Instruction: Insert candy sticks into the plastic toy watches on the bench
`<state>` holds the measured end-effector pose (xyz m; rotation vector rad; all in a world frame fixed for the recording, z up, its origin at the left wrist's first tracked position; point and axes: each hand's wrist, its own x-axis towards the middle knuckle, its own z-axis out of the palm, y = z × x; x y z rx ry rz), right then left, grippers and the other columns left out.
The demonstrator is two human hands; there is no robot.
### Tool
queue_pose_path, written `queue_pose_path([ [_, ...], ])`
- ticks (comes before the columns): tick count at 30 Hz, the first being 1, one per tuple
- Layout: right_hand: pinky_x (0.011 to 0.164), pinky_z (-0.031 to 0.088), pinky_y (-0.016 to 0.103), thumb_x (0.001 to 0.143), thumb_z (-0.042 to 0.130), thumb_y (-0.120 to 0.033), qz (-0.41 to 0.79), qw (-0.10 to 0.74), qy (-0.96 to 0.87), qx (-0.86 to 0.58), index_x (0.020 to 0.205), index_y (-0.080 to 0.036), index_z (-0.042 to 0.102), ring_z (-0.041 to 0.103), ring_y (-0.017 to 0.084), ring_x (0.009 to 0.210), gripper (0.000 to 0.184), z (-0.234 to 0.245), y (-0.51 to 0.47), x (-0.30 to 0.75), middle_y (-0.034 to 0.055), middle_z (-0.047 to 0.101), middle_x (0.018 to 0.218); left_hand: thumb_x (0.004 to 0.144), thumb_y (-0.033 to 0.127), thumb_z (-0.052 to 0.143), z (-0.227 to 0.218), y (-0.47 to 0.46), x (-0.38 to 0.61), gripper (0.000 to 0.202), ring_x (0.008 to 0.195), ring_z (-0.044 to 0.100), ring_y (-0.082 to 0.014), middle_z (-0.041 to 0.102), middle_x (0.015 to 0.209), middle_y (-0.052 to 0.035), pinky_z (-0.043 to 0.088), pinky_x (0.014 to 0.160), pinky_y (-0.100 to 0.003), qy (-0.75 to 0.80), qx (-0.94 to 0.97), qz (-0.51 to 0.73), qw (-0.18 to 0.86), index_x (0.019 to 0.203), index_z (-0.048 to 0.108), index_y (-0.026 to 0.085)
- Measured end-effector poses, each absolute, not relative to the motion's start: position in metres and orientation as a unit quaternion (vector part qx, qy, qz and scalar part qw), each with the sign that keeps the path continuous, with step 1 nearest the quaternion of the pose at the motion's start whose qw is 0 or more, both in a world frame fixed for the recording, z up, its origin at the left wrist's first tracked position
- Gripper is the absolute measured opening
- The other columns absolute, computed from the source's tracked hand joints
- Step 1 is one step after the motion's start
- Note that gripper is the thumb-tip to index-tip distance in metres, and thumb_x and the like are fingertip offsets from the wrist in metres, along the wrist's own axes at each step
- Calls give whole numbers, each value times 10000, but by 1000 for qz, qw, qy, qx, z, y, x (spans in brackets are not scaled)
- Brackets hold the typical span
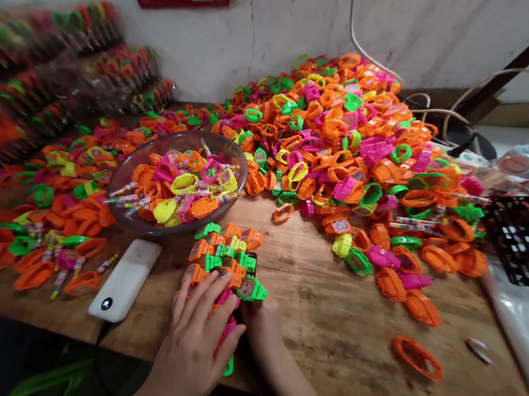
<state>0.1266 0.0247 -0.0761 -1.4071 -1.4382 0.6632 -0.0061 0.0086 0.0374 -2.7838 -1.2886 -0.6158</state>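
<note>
A black tray filled with small toy watches (227, 256) in orange, green and pink lies on the wooden table (326, 316) near its front edge. My left hand (195, 335) rests flat on the near end of that tray, fingers stretched out over the watches. My right hand (260, 322) sits at the tray's near right corner, next to a green watch (253, 289). Its fingers are tucked under and mostly hidden.
A clear bowl (179, 180) of watch parts stands behind the tray. A big heap of coloured watch cases (334, 142) fills the back. A white power bank (125, 279) lies left. Bagged watches (38, 65) stack far left. An empty black tray (526, 238) sits right.
</note>
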Motion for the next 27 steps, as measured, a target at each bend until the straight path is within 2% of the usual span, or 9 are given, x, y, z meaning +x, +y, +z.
queue_pose_path([
  [3,684,560,281,797,528,-195,278,512,-603,-545,990,-175,656,689,201,796,233,-58,24,141,89,720,921,923,202,486,42,11,-11,285,1316,436,-237,519,1380,-124,241,1146,-500,-407,-892,-195,-11,1206,507,182],
  [6,687,569,258,817,567,-194,297,527,-594,-530,1176,-189,592,687,175,839,360,-29,17,157,88,700,1065,938,263,463,48,21,-13,281,1228,505,-228,563,1326,-98,344,1082,-462,-433,-876,-205,-47,1209,516,211],
  [8,720,572,249,853,534,-149,275,529,-609,-522,1202,-200,583,689,161,859,356,-14,11,162,79,702,1075,940,318,459,49,31,-11,318,1185,514,-245,570,1304,-96,413,1013,-455,-476,-850,-218,-56,1235,528,222],
  [11,817,562,250,880,481,-77,184,531,-659,-499,1235,-197,574,688,160,937,385,-7,4,161,78,715,1057,908,397,509,45,45,-5,394,1184,471,-281,536,1330,-102,431,991,-481,-538,-812,-220,-59,1264,554,235],
  [16,862,549,232,900,435,-36,144,521,-704,-462,1362,-207,463,668,143,1008,493,-19,-2,159,83,687,1134,919,351,474,38,50,-1,419,1210,421,-285,496,1371,-89,433,1001,-491,-557,-797,-221,-68,1323,528,251],
  [20,902,547,270,908,439,-66,139,483,-731,-462,1405,-178,408,637,169,1085,510,-21,-5,157,107,662,1188,938,297,424,39,46,-3,420,1232,403,-273,489,1385,-86,437,1012,-483,-554,-802,-204,-92,1344,515,252],
  [22,908,553,318,916,385,-76,129,442,-756,-465,1406,-144,405,624,201,1114,496,-20,-4,151,131,644,1220,944,267,398,41,45,-5,420,1232,404,-264,492,1387,-82,441,1013,-478,-555,-802,-197,-102,1348,515,254],
  [25,842,584,363,927,285,-80,113,415,-746,-509,1380,-140,435,660,229,1050,481,-20,-3,140,145,647,1211,953,245,377,43,44,-7,425,1220,416,-251,494,1396,-72,452,1007,-467,-558,-799,-193,-116,1357,505,268],
  [27,787,601,330,942,324,-128,156,431,-706,-539,1329,-164,475,695,214,962,418,-19,-2,137,128,683,1140,951,241,386,44,42,-8,419,1217,423,-247,501,1394,-70,455,1006,-460,-559,-796,-197,-120,1349,514,269],
])
